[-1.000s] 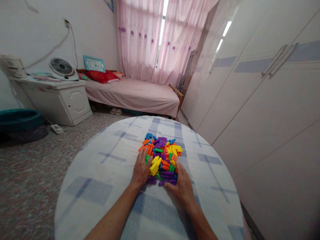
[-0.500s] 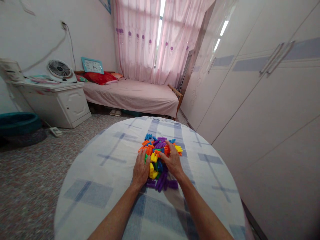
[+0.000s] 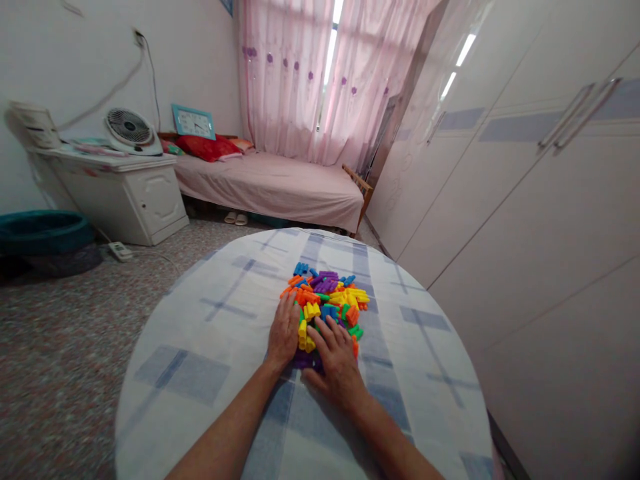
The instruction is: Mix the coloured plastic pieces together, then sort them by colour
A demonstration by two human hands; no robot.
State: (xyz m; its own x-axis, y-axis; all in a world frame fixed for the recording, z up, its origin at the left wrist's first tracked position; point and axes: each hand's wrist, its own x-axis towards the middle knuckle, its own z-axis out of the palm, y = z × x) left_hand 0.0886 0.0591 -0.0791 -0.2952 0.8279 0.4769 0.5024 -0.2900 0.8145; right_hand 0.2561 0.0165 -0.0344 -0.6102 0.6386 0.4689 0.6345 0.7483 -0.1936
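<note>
A heap of plastic building blocks [image 3: 327,297] in orange, yellow, purple, blue and green lies on the round table in the head view. Along the heap's left side rests my left hand [image 3: 284,331], its fingers stretched out and touching the blocks. My right hand [image 3: 337,360] lies palm down over the near part of the heap, fingers spread. It covers several blocks, including most of the purple ones at the near edge. I see nothing gripped in either hand, though what is under the right palm is hidden.
A checked blue and white cloth [image 3: 200,373] covers the round table. Beyond it stand a bed [image 3: 280,187] and a white cabinet [image 3: 155,200] with a fan [image 3: 131,128] on top. White wardrobes [image 3: 525,220] line the right; a teal tub [image 3: 47,233] sits at left.
My right hand has moved from the heap's right side toward me, onto its near part. Yellow, orange and green blocks on the right now show. My left hand has hardly moved.
</note>
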